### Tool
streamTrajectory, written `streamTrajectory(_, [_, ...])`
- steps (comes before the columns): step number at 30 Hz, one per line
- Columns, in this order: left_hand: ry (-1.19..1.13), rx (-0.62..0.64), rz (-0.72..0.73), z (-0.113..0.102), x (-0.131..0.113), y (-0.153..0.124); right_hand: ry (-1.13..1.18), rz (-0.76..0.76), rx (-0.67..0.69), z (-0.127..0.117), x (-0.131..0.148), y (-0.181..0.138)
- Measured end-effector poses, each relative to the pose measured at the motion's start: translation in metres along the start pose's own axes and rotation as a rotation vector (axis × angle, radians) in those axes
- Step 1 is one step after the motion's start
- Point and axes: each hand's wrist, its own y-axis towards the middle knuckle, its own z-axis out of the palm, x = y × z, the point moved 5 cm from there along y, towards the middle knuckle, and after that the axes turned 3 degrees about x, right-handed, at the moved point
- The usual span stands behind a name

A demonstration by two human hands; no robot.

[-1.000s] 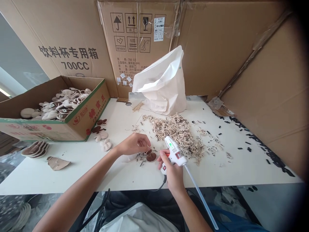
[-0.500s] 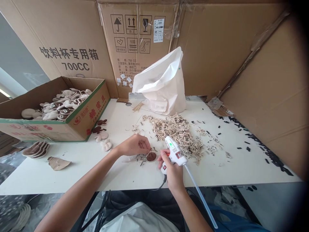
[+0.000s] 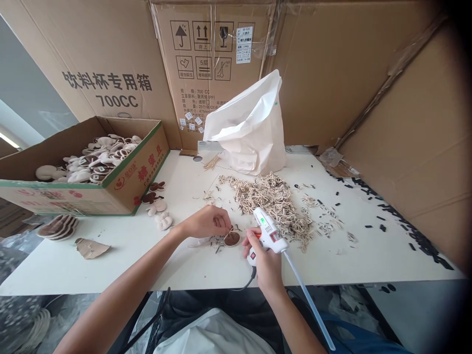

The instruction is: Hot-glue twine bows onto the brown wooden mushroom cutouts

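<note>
**A:** What's along the left end of the counter?

**B:** A cardboard box [image 3: 62, 199] printed in red and green sits at the back left corner, heaped with fuzzy cream-and-brown cutouts [image 3: 92, 164]. A few more cutouts [image 3: 160, 221] lie just beside its right corner. Near the left edge there's a fanned stack of brown-faced pieces [image 3: 59, 227], and just right of that a torn cardboard scrap [image 3: 92, 248].

**A:** And the middle?

**B:** The left hand [image 3: 206, 221] is there, its fingers pinched closed on a thin pale strip [image 3: 231, 230] just above a round brown piece [image 3: 232, 239]. That piece lies flat on the white counter [image 3: 110, 270], near the front edge.

**A:** The other hand?

**B:** The right hand [image 3: 265, 265] has its fingers wrapped around the grip of a white hot glue gun [image 3: 269, 231], with a long clear glue stick [image 3: 309, 309] angling down past the front edge.

**A:** Further right?

**B:** A heap of curled pale strips [image 3: 269, 201] lies below a white paper sack [image 3: 247, 132]. Scattered black bits [image 3: 416, 236] then run along the right edge, against cardboard sheets [image 3: 405, 98] lining the wall.
</note>
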Motion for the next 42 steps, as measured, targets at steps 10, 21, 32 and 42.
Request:
streamTrajectory(10, [0.015, -0.011, 0.014, 0.001, 0.003, 0.001, -0.009, 0.004, 0.014, -0.001, -0.002, 0.001])
streamTrajectory(21, [0.101, -0.037, -0.007, 0.004, 0.0, 0.001, 0.0, 0.003, 0.016, -0.002, -0.007, 0.002])
streamTrajectory(32, [0.216, -0.09, -0.051, -0.001, -0.006, 0.0, -0.013, 0.006, 0.027, -0.004, -0.009, 0.003])
streamTrajectory(42, [0.252, -0.086, -0.091, 0.001, 0.001, 0.0, -0.013, 0.007, 0.034, -0.004, -0.011, 0.003])
